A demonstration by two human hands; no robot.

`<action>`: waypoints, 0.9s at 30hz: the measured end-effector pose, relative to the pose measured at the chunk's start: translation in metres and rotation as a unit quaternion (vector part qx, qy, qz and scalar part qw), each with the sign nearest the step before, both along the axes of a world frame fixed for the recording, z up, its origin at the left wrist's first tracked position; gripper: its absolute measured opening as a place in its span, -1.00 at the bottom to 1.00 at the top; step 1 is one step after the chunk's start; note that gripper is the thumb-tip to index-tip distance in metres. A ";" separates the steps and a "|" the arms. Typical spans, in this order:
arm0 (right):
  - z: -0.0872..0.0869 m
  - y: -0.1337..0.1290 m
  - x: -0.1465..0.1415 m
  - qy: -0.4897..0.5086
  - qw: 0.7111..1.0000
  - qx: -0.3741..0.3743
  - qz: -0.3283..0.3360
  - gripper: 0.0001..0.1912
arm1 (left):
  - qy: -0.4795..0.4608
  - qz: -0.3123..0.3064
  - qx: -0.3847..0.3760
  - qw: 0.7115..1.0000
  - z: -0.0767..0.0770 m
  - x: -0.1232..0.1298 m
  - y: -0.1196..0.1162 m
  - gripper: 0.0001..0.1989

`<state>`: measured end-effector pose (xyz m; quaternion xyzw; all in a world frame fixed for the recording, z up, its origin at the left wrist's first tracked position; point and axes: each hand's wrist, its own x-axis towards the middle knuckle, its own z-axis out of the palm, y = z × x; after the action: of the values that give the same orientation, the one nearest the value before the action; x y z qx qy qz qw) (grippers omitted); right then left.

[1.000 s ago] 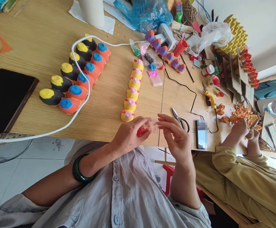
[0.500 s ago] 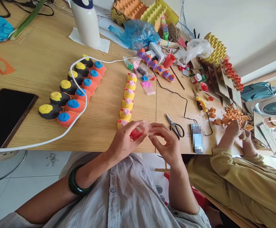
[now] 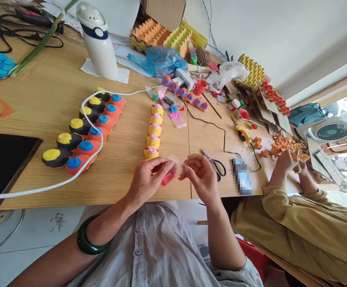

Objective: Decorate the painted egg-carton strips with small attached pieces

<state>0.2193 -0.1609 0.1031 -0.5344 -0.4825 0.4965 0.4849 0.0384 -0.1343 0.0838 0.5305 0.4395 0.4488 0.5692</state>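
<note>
Just beyond hands (image 3: 145, 177) and red packet (image 3: 167, 178): yellow painted row (image 3: 154, 130), black-handled scissors (image 3: 212, 160).

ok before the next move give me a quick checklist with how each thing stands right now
1. Left hand holding the small clear bag with red contents: ok.
2. Right hand gripping the small clear bag: cannot tell; it is at the edge, but contact is unclear.
3. Small clear bag open: cannot tell; its mouth is indistinct.
4. Black-handled scissors out of both hands: ok; lying beyond the right hand.
5. White cable off the orange-and-blue egg-carton strip: not ok; it crosses over it.
</note>
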 end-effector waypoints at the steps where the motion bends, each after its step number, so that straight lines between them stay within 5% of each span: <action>1: -0.001 0.002 -0.001 0.000 1.000 -0.011 0.005 -0.66 | -0.005 -0.003 -0.010 1.000 0.000 0.000 0.001 -0.66; 8: -0.004 0.012 -0.003 -0.002 0.999 -0.040 -0.011 -0.55 | 0.022 -0.080 -0.067 0.994 -0.003 -0.002 0.000 -0.64; 19: -0.008 0.022 -0.005 0.048 0.997 -0.056 0.027 -0.54 | -0.079 -0.047 -0.117 0.989 -0.003 -0.006 0.014 -0.57; 27: -0.012 0.018 -0.007 -0.023 0.996 -0.048 0.067 -0.50 | 0.010 -0.020 -0.009 1.000 -0.004 -0.004 0.012 -0.65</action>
<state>0.2122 -0.1426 0.0911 -0.5347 -0.5034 0.5383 0.4134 0.0343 -0.1225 0.0803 0.5384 0.4390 0.4280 0.5781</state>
